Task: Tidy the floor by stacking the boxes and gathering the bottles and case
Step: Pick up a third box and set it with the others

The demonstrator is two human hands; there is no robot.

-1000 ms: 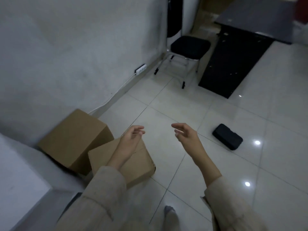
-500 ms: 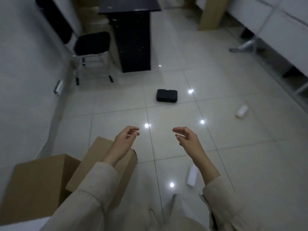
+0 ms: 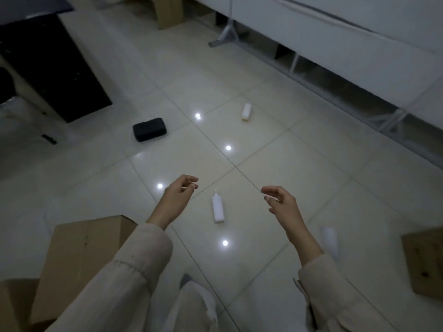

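Evidently little is done: my left hand (image 3: 178,197) and right hand (image 3: 281,206) hang loosely curled, empty (boxes (image 3: 81,255) unstacked), bottles (image 3: 218,209) and case (image 3: 149,129) scattered

The room is dim and greyish. Small round ceiling lights glare as white spots on the glossy pale tiled floor (image 3: 275,144). Edges bend from the wide lens, and the lower corners look soft and blurred.

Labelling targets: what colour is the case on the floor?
Black, plain, no pattern visible; the case shows in the head view, lying on the pale tiles.
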